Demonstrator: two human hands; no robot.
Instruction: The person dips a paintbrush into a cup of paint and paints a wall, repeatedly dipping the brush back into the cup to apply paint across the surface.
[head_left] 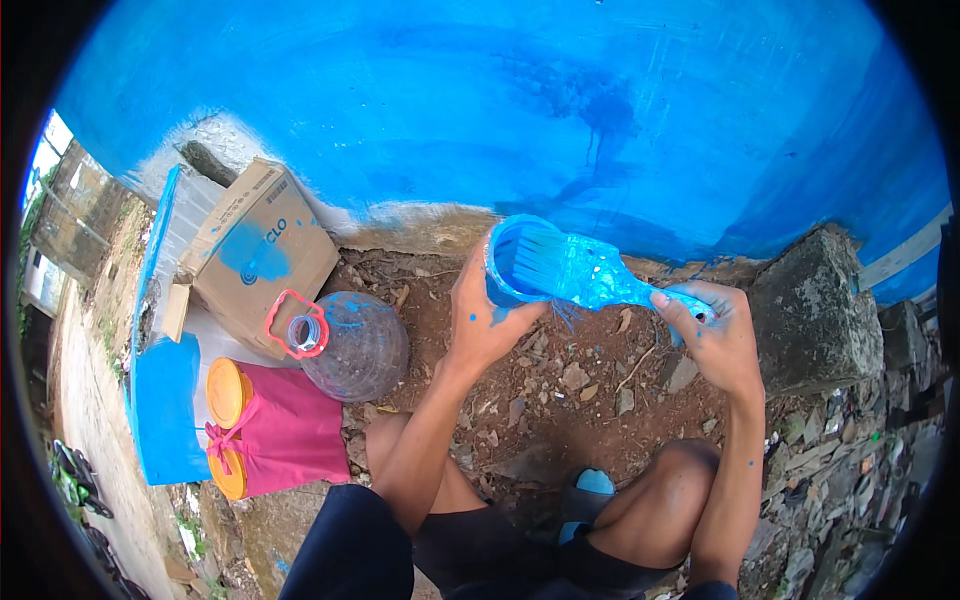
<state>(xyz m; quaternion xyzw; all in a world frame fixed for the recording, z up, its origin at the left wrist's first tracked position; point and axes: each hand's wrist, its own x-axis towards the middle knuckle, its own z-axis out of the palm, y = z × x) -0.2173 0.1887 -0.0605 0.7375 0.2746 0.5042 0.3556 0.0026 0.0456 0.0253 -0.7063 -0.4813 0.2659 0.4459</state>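
My left hand (487,318) is wrapped round a small cup of blue paint (501,262), held up in front of the wall. In my right hand (712,335) is a wide paintbrush (595,270), gripped by its blue-smeared handle. The brush lies almost level, its blue bristles pointing left over the mouth of the cup. Whether the bristles touch the paint inside I cannot tell. Fresh blue paint covers most of the wall (420,110), with darker wet patches and drips near the middle.
At left stand a paint-spattered cardboard box (262,255), a clear plastic jug (360,350) with a red handle, and a pink bag (295,425) holding yellow-lidded containers (229,392). A rough stone block (818,310) juts out at right. Dirt and stones (560,390) lie below.
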